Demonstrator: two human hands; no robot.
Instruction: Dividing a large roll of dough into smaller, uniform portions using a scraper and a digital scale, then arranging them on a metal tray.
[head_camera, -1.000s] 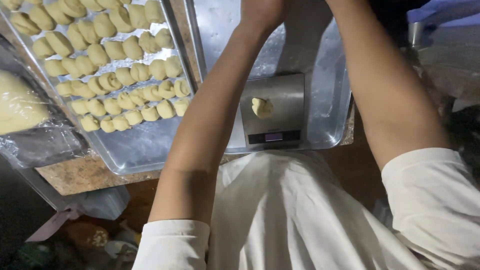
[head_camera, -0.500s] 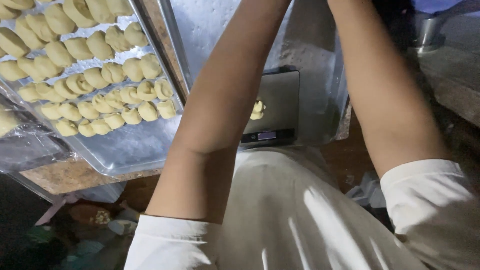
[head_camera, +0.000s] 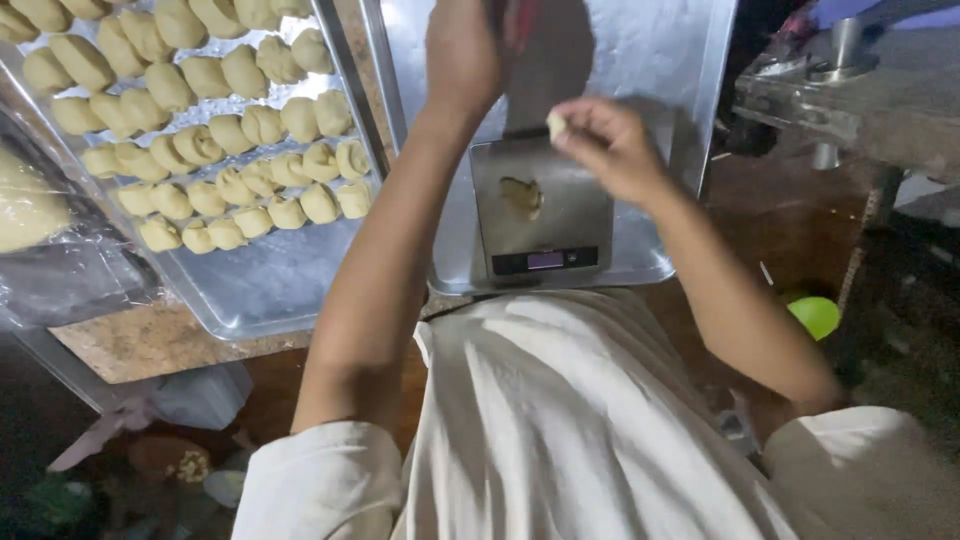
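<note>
My right hand (head_camera: 612, 148) hovers over the top edge of a small steel kitchen scale (head_camera: 542, 212) and pinches a small bit of pale dough (head_camera: 556, 124) in its fingertips. One lump of dough (head_camera: 522, 196) lies on the scale's platform. My left hand (head_camera: 462, 48) is raised above the scale, closed around what looks like a red-handled tool (head_camera: 524, 18) whose blade is in shadow. The scale stands in a bare metal tray (head_camera: 660, 90).
A second metal tray (head_camera: 262, 290) on the left carries several rows of shaped dough pieces (head_camera: 232, 128). A plastic-wrapped mass of dough (head_camera: 30, 205) lies at the far left. Metal machine parts (head_camera: 850, 85) stand at the upper right, a green round object (head_camera: 816, 316) below them.
Both arms were stretched far forward with the hands out of view. My right hand has drawn back over the scale with a bit of dough, and my left hand has come into view.
</note>
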